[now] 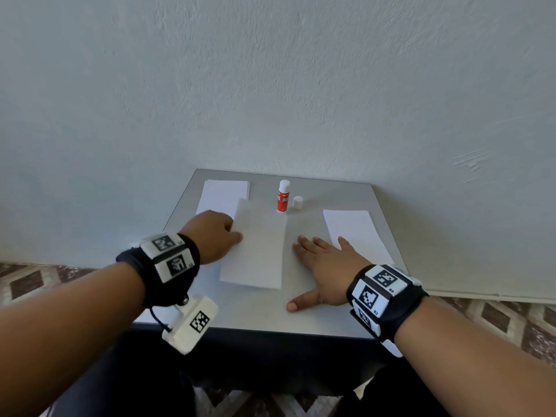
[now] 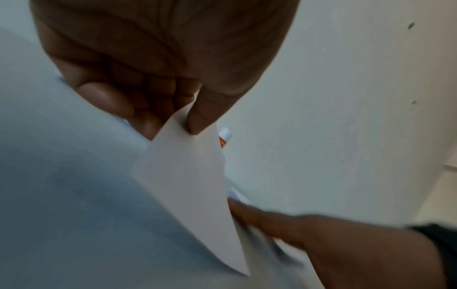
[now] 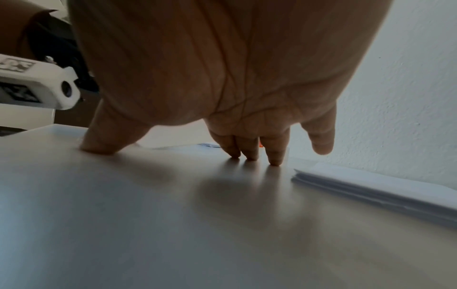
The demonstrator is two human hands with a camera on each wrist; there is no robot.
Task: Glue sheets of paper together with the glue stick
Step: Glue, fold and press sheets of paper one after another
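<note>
Glue stick (image 1: 283, 196) stands upright at the back-middle of the table (image 1: 325, 314), uncapped, its white cap (image 1: 297, 202) sitting just to its right, apart from it. In front of it, a single sheet (image 1: 255, 248) in the middle of the table, left edge lifted; my left hand (image 1: 212, 234) pinches that edge, thumb on one face and curled fingers (image 2: 103, 95) on the other, per the left wrist view. Sheet's far corner sits just beside the glue stick base; can't tell if they touch. My right hand (image 1: 326, 266) is flat on the bare table right of the sheet, fingers straight and spread, holding nothing; three fingertips (image 3: 274, 161) and thumb touch the surface, little finger raised. Left paper stack (image 1: 222, 195) at back left, partly under the lifted sheet. Right paper stack (image 1: 358, 236) lies just past my right hand's fingers.
</note>
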